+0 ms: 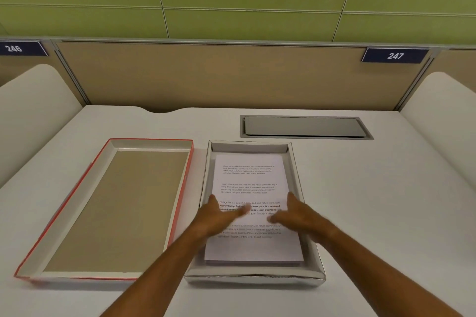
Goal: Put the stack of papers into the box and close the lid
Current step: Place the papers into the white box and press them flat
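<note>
A stack of white printed papers [251, 177] lies flat inside the shallow silver-grey box [255, 278] in the middle of the desk. The box's lid [116, 210], red outside and brown inside, rests upside down to the left of the box. My left hand [219, 216] hovers over the left side of the papers, fingers spread and blurred. My right hand [296, 212] is over the right side of the papers, fingers apart. Neither hand grips anything.
The white desk [373, 213] has a grey cable hatch [305, 126] behind the box. Tan partition panels rise at the back and white side dividers [443, 116] stand at both sides. Number plates 246 and 247 hang on the partition.
</note>
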Tool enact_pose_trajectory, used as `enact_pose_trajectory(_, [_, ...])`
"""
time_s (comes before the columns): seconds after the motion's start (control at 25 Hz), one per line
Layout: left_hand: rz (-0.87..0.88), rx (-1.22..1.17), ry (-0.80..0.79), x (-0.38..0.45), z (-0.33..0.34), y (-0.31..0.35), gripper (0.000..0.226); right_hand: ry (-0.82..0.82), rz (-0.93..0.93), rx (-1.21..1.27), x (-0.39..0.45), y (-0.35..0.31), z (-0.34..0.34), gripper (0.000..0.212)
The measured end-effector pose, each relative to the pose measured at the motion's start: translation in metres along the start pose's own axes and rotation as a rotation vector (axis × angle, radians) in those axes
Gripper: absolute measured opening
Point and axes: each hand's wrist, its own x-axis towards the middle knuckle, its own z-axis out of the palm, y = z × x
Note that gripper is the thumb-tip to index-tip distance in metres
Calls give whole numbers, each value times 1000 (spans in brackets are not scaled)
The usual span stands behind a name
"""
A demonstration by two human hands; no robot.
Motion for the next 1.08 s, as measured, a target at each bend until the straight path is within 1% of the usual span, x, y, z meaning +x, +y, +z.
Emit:
enact_pose_trajectory(0.04, [-38,-148,2,5,-3,6,96,68,13,90,6,-3,-3,60])
enact_pose_trajectory(0.08, [-60,-302,-24,11,-5,11,89,106,53,174,12,-6,-5,53])
enact_pose_trajectory(0.16, [-69,-532,-40,22,-9,21,80,93,155,335,22,-9,-10,58])
enact_pose_trajectory(0.2, [-79,-585,-19,26,-12,24,80,72,182,396,26,-10,-11,60])
enact_pose_trajectory(0.32, [-128,-590,35,35,-20,28,87,44,188,431,34,-11,-17,62])
enact_pose_trajectory(0.44, [-150,-541,19,36,-25,27,96,31,182,479,38,-5,-21,52])
enact_pose_trajectory(0.56, [-185,-584,-31,41,-27,24,104,42,199,497,37,-3,-27,49])
enact_pose_trajectory(0.8, [-187,-615,-33,45,-26,22,100,35,229,515,42,-2,-27,51])
enact_pose_trajectory(1.08, [-176,-581,-21,53,-26,14,95,44,216,492,41,0,-24,51])
